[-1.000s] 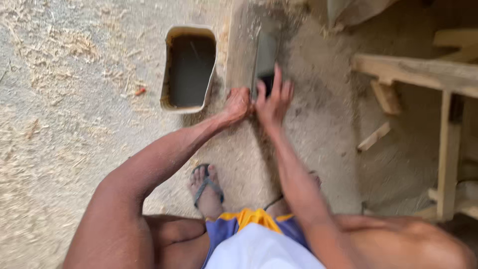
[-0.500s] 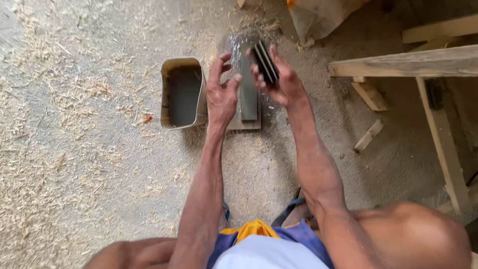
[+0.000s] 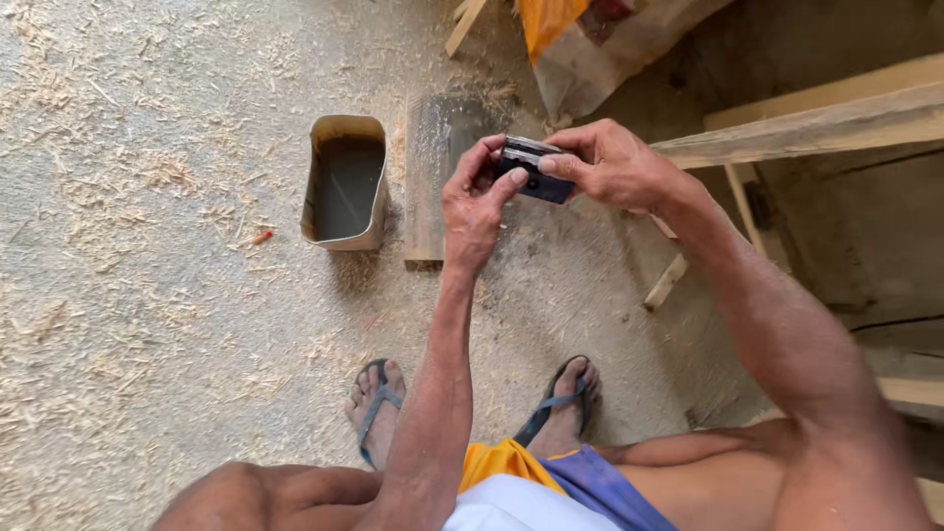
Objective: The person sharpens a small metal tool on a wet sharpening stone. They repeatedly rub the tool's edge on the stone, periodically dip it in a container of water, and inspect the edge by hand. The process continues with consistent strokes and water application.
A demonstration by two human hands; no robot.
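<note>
The dark metal blade point(image 3: 533, 169) was up off the sharpening stone point(image 3: 433, 177) and held between both hands above it, where half a second earlier it had been pressed flat on the stone's wet face. The right hand point(image 3: 610, 165) closed around the blade's far end, fingers curled over the top edge, while the left hand point(image 3: 474, 202) pinched its near end, thumb laid against the edge. The lift read, as a judgement, as a pause in the rubbing to check the edge. Just left of the stone stood a cut-open tin point(image 3: 344, 182) holding dark liquid, upright on the floor. Wood shavings point(image 3: 118, 246) lay scattered well left of the stone, with a small red scrap point(image 3: 261, 237) near the tin. A timber frame point(image 3: 816, 123) ran to the stone's right, an offcut point(image 3: 667, 281) beneath it, and a sack point(image 3: 600, 44) slumped beyond it. Two sandalled feet point(image 3: 379, 403) were planted on the floor below the stone. Nothing lay between the hands and the stone.
</note>
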